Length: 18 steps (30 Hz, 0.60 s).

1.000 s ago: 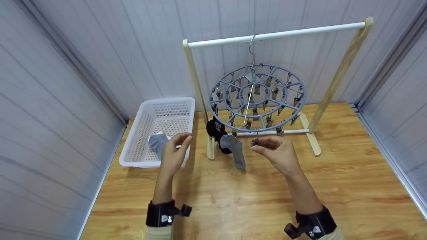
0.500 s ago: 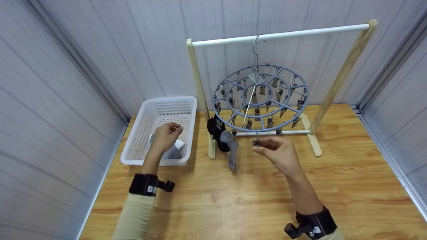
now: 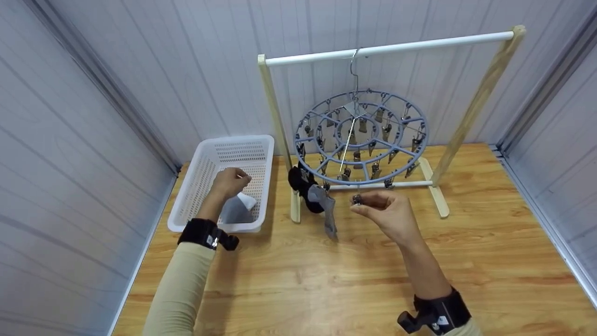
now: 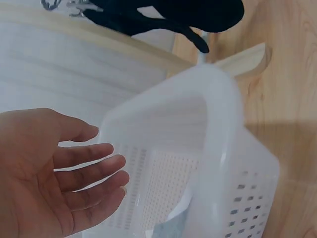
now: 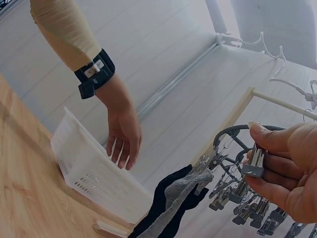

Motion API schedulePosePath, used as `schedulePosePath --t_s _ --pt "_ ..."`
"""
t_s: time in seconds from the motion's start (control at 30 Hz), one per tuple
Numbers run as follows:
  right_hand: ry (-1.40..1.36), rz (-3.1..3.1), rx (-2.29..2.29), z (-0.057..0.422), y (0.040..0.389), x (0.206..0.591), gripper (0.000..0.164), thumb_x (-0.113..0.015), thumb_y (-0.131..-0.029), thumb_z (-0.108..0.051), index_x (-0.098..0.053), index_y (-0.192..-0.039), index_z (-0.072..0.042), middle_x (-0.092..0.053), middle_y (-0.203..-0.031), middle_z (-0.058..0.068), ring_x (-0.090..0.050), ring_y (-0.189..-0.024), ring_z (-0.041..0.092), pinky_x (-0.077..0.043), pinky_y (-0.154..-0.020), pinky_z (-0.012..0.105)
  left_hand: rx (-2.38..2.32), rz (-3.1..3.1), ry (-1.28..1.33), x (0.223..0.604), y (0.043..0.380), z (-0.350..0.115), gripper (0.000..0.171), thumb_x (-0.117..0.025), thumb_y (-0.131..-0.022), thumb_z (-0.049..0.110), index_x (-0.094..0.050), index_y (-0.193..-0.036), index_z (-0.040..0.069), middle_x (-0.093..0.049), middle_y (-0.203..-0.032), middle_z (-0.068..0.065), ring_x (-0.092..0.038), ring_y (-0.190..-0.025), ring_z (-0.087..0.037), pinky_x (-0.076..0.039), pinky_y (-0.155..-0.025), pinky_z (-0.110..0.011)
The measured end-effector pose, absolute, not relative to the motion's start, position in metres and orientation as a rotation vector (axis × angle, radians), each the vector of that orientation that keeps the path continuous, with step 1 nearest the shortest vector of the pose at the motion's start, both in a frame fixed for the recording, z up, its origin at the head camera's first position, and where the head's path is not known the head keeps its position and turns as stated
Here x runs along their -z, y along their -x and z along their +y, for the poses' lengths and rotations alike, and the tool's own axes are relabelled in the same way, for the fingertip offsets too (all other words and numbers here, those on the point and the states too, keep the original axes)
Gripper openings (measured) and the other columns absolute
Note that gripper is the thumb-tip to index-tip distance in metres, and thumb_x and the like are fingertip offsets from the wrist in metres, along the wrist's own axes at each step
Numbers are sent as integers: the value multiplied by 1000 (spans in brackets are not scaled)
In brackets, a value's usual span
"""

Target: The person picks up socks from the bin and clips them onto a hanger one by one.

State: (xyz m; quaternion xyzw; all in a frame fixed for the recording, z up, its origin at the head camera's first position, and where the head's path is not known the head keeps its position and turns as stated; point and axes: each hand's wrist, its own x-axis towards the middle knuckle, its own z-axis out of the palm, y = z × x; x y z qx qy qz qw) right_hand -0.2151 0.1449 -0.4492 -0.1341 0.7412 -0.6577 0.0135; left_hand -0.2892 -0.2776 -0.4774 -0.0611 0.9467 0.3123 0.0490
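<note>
My left hand (image 3: 228, 182) is over the white plastic basket (image 3: 173, 221), its fingers loosely bent and holding nothing in the left wrist view. Below it in the basket lie a grey cloth piece (image 3: 237, 212) and a white one (image 3: 247, 200), perhaps socks. My right hand (image 3: 389, 212) pinches a metal clip (image 5: 254, 163) between thumb and fingers at the front of the round blue-grey drying hanger (image 3: 333, 181). Left of that hand a grey sock (image 3: 329, 214) hangs from a clip, with a black sock (image 3: 313, 205) hanging behind it.
The hanger hooks over a white rod (image 3: 433, 45) on a wooden stand (image 3: 485, 95). Several bare clips dangle from its rings. Panelled walls (image 3: 116, 84) enclose the wood-grain surface (image 3: 298, 289) on the left, back and right.
My left hand has moved left and farther over the basket. The grey cloth there lies differently. The hanging grey sock has swung and turned; my right hand stays at its clip.
</note>
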Motion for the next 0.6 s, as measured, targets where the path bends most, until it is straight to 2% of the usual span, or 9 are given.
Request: schedulePosePath --t_s 0.33,0.43,0.6 --pt "397 2291 2046 145 215 449 23 -89 -86 -6 -80 -105 3 -79 -102 16 -77 -88 24 -63 -80 31 -833 2921 299 474 302 -294 41 -56 -101 21 -70 -125 -9 -68 -126 -30 -64 -113 -44 -52 -98 -53" --pt "386 2298 2032 146 215 450 24 -89 -86 -6 -79 -107 3 -79 -102 14 -76 -88 23 -63 -79 31 -837 2905 324 473 304 -301 43 -55 -103 22 -68 -127 -10 -67 -128 -31 -64 -108 -43 -53 -93 -52" --pt "380 2305 2018 143 216 450 25 -89 -86 -6 -79 -108 3 -79 -100 13 -76 -88 22 -63 -77 31 -965 2817 394 476 306 -314 43 -54 -106 24 -65 -132 -9 -67 -126 -28 -65 -95 -31 -54 -78 -39"
